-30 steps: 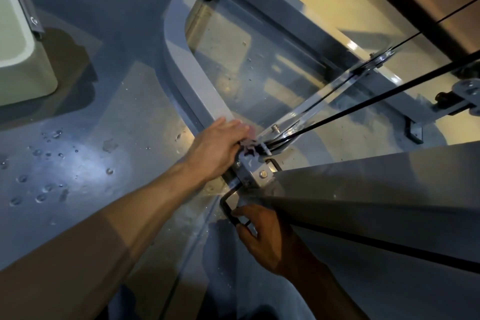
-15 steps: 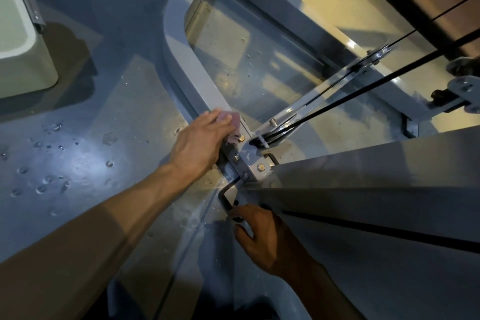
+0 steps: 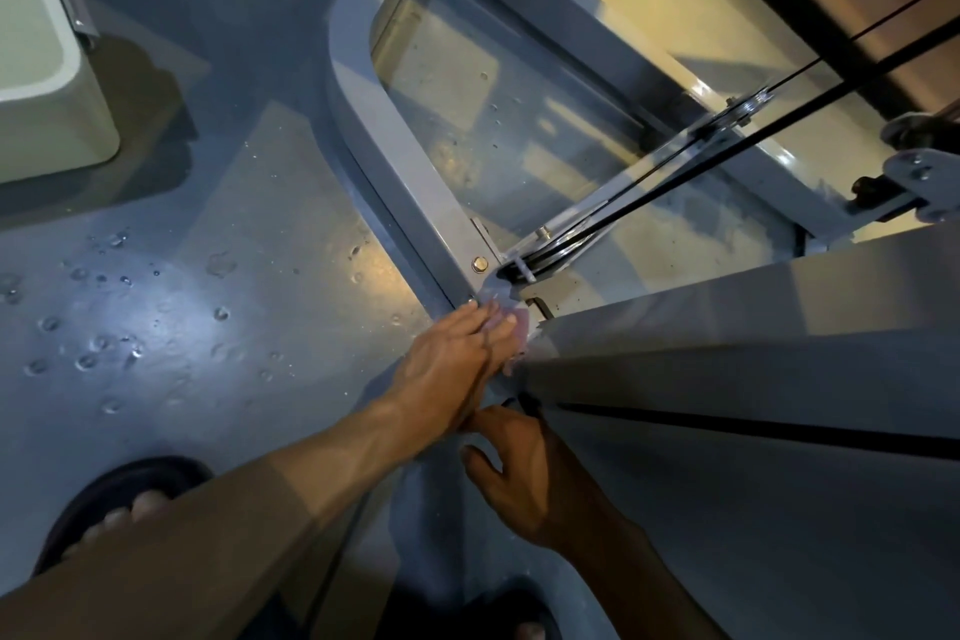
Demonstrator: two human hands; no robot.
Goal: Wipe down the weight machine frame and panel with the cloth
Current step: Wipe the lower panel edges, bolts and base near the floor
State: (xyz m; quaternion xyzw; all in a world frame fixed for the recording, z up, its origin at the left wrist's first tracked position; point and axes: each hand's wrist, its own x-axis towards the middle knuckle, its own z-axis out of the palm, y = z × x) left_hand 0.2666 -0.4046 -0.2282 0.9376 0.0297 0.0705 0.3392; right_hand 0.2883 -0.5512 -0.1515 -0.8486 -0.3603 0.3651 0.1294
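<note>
The grey weight machine frame (image 3: 395, 140) curves down to a bolted joint (image 3: 480, 264) where it meets the grey panel (image 3: 727, 327). My left hand (image 3: 452, 364) lies flat with straight fingers on that joint. It presses a small pale pink cloth (image 3: 514, 327) against the metal at the panel's corner. Just below, my right hand (image 3: 524, 473) is at a black bracket (image 3: 522, 400) under the panel's edge, fingers curled onto it. My left wrist hides its fingertips.
Black cables (image 3: 727, 146) run from a pulley (image 3: 540, 255) up to the right, above the hands. A pale bin (image 3: 41, 83) stands at the far left. Water drops (image 3: 98, 343) dot the grey floor. My sandalled foot (image 3: 119, 504) is at the lower left.
My left hand slid the cloth down the frame, past the bolt, to the panel's corner and now lies flat. My right hand stays at the bracket. The view shifted, showing my feet.
</note>
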